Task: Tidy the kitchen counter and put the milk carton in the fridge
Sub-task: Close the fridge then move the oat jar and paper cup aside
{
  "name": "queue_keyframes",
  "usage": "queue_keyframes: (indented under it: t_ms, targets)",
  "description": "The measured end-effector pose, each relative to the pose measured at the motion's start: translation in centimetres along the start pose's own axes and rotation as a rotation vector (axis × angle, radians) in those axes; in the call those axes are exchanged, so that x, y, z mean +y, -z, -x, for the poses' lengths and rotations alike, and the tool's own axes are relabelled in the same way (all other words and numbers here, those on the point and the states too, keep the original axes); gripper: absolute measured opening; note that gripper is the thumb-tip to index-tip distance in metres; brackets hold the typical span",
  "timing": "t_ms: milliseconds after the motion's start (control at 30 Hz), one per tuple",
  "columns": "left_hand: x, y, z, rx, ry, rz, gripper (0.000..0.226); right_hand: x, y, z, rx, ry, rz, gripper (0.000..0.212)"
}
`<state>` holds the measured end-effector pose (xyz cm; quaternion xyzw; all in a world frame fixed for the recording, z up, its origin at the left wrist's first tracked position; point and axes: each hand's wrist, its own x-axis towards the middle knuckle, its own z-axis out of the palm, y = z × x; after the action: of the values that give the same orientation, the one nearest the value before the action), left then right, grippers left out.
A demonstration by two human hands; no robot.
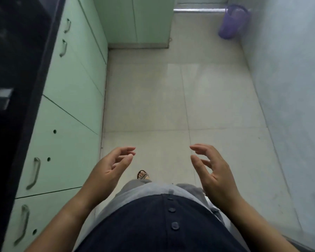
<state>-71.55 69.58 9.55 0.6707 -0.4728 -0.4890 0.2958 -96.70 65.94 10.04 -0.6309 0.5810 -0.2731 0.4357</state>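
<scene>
My left hand (110,165) and my right hand (212,169) hover in front of my body over the tiled floor, palms facing each other, fingers apart and slightly curled, holding nothing. The dark kitchen counter (13,73) runs along the left edge of the view, mostly in shadow. A small grey object (2,96) lies on it; I cannot tell what it is. No milk carton and no fridge are in view.
Pale green cabinets (69,106) with metal handles stand below the counter on the left. A taller green cabinet (135,20) closes the far end. A purple bin (234,20) stands in the far right corner by the blue-grey wall (295,88). My sandalled foot (143,175) shows below.
</scene>
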Motion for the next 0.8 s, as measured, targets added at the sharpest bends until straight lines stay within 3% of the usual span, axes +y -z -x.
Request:
queue_keyframes:
  t_ms: [133, 233, 333, 400, 500, 800]
  targets:
    - [-0.4, 5.1, -2.4, 0.122, 0.065, 0.08, 0.031, -3.9, -3.9, -6.7, -0.122, 0.066, 0.012, 0.031]
    - [-0.9, 7.7, -4.2, 0.19, 0.107, 0.142, 0.04, -5.7, -6.4, -10.8, -0.212, 0.101, 0.029, 0.033]
    - [-1.4, 9.5, -6.5, 0.21, 0.148, 0.187, 0.048, -7.0, -8.2, -15.1, -0.25, 0.125, 0.055, 0.037]
    - [-1.5, 10.7, -8.7, 0.214, 0.183, 0.242, 0.041, -7.8, -9.0, -18.4, -0.254, 0.141, 0.079, 0.036]
    - [-1.2, 12.7, -13.4, 0.241, 0.211, 0.274, 0.03, -9.1, -10.0, -24.3, -0.279, 0.169, 0.095, 0.028]
    - [6.3, 20.4, -32.4, 0.371, 0.157, 0.39, 0.052, -15.7, -10.9, -46.4, -0.385, 0.229, 0.125, 0.035]
